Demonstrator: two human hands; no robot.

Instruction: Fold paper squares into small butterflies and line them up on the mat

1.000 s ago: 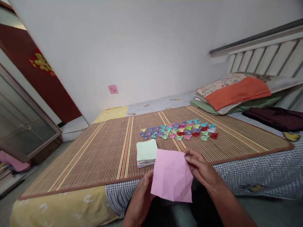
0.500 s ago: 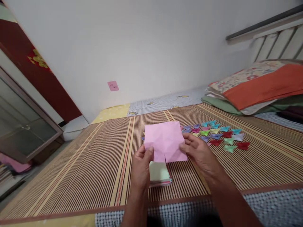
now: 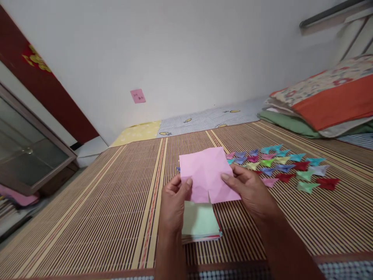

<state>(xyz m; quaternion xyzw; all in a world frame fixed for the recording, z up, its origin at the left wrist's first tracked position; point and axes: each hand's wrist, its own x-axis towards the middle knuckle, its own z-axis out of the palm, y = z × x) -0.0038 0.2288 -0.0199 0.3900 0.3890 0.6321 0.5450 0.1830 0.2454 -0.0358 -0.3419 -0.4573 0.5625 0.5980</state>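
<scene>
A square sheet of pink paper (image 3: 205,171) is held up between my two hands, creased down the middle, with a short slit at its lower edge. My left hand (image 3: 175,196) pinches its lower left corner between thumb and fingers. On the opposite side, my right hand (image 3: 252,188) grips the right edge, thumb in front. Below the sheet lies a stack of coloured paper (image 3: 199,221) with a pale green sheet on top, partly hidden by the pink sheet and my left hand.
Rows of small folded paper shapes (image 3: 285,167) in several colours lie on the striped mat (image 3: 122,202) to the right. Folded bedding (image 3: 329,101) is piled at the back right. A pink note (image 3: 138,96) sticks to the white wall, and a glass-fronted cabinet (image 3: 29,144) stands at left.
My view has shifted slightly closer. The right hand has moved a little along the sheet's edge, its thumb now further onto the front. Both hands still hold the pink paper.
</scene>
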